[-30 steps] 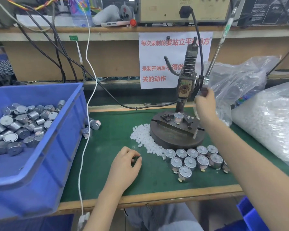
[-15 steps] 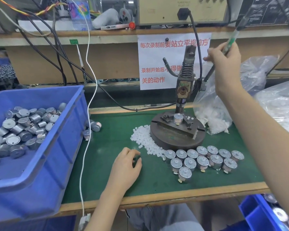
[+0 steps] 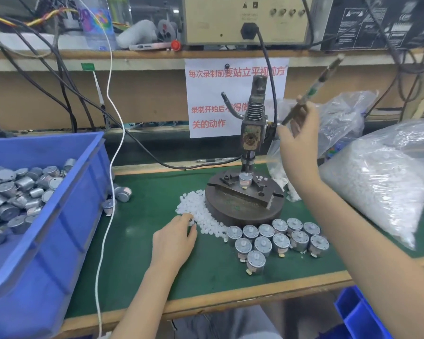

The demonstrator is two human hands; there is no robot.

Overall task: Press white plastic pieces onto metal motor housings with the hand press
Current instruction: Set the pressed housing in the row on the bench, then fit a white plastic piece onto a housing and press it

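White plastic pieces (image 3: 201,216) lie heaped on the green mat (image 3: 137,253) at centre frame, just left of the hand press (image 3: 252,133) & touching its round base (image 3: 242,209). We see one metal motor housing (image 3: 244,180) upright in the fixture, directly under the ram. L hand (image 3: 174,241) rests on the mat w/ fingertips curled at the near edge of the heap; whether it pinches a piece we can't tell. R hand (image 3: 301,135), centre right, has fingers wrapped round the press lever (image 3: 313,89), which slants up to the right. Cluster of motors (image 3: 277,237) stands below the base; more fill the blue bin (image 3: 66,216) at left. Bags of pieces (image 3: 389,172) sit at right.
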